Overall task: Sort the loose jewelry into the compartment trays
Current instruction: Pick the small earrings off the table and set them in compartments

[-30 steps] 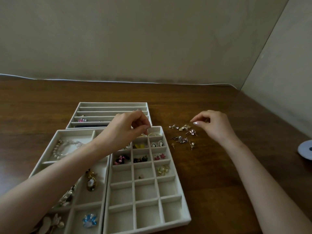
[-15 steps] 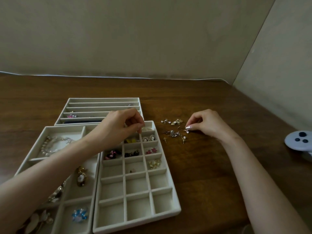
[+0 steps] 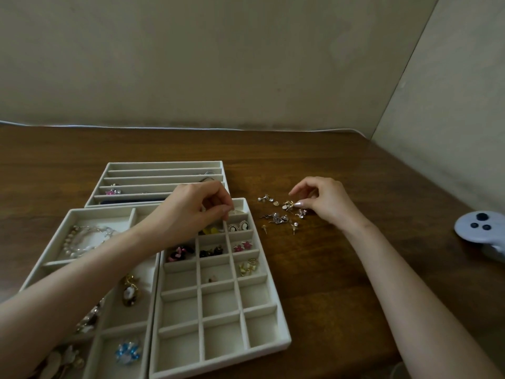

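Head camera: the left hand (image 3: 196,212) hovers over the far end of the grid tray (image 3: 220,303), thumb and fingertips pressed together; whether they hold anything is too small to tell. The right hand (image 3: 325,203) pinches a gold earring (image 3: 288,205) in the pile of loose earrings (image 3: 278,216), which lies on the table (image 3: 341,283) just right of that tray. The pieces look tangled, so lifting one may drag neighbours and scatter them. A careless release could also land in an already filled cell.

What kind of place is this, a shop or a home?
Probably a home: a wooden table in a plain wall corner, with compartment trays of mixed jewelry and a game controller lying on it.
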Action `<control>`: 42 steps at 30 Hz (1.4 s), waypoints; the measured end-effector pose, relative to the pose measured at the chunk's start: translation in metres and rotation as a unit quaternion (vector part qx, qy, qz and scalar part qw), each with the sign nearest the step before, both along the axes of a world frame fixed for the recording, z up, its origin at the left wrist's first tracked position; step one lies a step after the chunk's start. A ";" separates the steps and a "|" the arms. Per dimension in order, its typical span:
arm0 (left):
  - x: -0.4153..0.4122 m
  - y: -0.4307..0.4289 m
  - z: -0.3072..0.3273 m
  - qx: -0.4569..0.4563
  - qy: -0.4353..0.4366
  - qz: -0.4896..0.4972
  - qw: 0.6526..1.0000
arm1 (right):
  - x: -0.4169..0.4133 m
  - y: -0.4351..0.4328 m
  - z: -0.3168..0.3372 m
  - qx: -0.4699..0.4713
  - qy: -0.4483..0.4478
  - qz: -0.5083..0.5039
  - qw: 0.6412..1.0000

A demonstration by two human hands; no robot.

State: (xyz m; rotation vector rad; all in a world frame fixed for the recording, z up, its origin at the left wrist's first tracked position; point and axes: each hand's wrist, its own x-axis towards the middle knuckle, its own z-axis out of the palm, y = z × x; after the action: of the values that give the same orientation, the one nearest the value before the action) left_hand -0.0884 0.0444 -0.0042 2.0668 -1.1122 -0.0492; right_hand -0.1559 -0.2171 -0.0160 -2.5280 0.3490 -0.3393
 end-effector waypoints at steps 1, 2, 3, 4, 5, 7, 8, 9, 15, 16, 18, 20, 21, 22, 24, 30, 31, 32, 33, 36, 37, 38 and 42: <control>0.000 0.000 0.000 0.001 0.001 -0.001 1.000 | -0.001 0.000 0.000 0.011 -0.004 0.004 1.000; 0.000 0.000 0.000 0.002 0.003 -0.003 1.000 | -0.001 0.000 0.000 0.024 -0.006 0.011 1.000; 0.000 0.000 0.000 0.002 0.005 -0.004 1.000 | 0.000 0.001 0.000 0.037 -0.006 0.020 0.999; 0.000 0.000 0.000 0.001 0.006 -0.005 1.000 | 0.000 0.003 -0.001 0.041 -0.007 0.027 0.999; 0.000 0.000 0.000 0.000 0.004 -0.005 1.000 | 0.002 0.005 -0.002 0.034 -0.009 0.029 0.999; -0.001 0.000 0.000 0.003 -0.001 -0.004 1.000 | 0.005 0.009 -0.006 0.008 -0.026 0.023 0.999; -0.001 0.000 0.000 0.004 -0.003 -0.004 1.000 | 0.007 0.012 -0.007 -0.001 -0.039 0.024 0.999; -0.001 0.000 0.000 0.006 -0.004 -0.003 1.000 | 0.008 0.014 -0.008 -0.005 -0.050 0.028 0.998; 0.000 0.000 0.000 0.012 -0.006 -0.005 1.000 | 0.008 0.019 -0.008 -0.037 -0.044 0.043 0.997; 0.000 0.000 0.000 0.012 -0.006 -0.007 1.000 | 0.007 0.019 -0.008 -0.029 -0.050 0.045 0.997; 0.000 0.000 -0.001 0.012 -0.009 -0.011 1.000 | 0.008 0.020 -0.009 -0.028 -0.039 0.061 0.997; -0.001 0.000 -0.001 0.013 -0.012 -0.012 1.000 | 0.011 0.022 -0.011 -0.042 -0.014 0.084 0.996; -0.001 0.000 0.000 0.014 -0.013 -0.012 1.000 | 0.011 0.023 -0.012 -0.046 -0.009 0.093 0.995; -0.001 0.000 0.000 0.014 -0.013 -0.011 1.000 | 0.011 0.023 -0.012 -0.044 -0.010 0.098 0.994; -0.001 0.001 0.001 0.013 -0.010 -0.011 1.000 | 0.010 0.021 -0.010 -0.020 -0.031 0.092 0.995; -0.002 0.001 0.001 0.015 -0.013 -0.012 1.000 | -0.001 0.013 -0.001 0.029 -0.019 0.110 0.993; -0.002 0.001 0.001 0.015 -0.012 -0.013 1.000 | -0.002 0.012 0.000 0.030 -0.009 0.115 0.993; -0.002 0.001 0.001 0.015 -0.009 -0.014 1.000 | -0.003 0.011 0.001 0.029 -0.005 0.116 0.993; -0.002 0.001 0.002 0.015 -0.008 -0.014 1.000 | -0.003 0.011 0.002 0.029 -0.009 0.113 0.993; -0.002 0.001 0.002 0.014 -0.007 -0.011 1.000 | -0.003 0.006 0.004 0.046 -0.035 0.096 0.994; -0.002 0.001 0.001 0.014 -0.008 -0.012 1.000 | -0.004 0.005 0.006 0.050 -0.037 0.096 0.993; -0.001 0.001 0.001 0.014 -0.010 -0.014 1.000 | -0.005 0.004 0.007 0.051 -0.034 0.101 0.993; -0.001 0.000 0.001 0.015 -0.014 -0.018 1.000 | -0.008 0.003 0.008 0.035 0.012 0.128 0.991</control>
State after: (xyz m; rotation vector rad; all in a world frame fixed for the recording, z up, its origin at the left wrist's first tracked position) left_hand -0.0889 0.0443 -0.0030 2.0809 -1.1724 -0.0547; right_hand -0.1634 -0.2137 -0.0083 -2.4725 0.0432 -0.1938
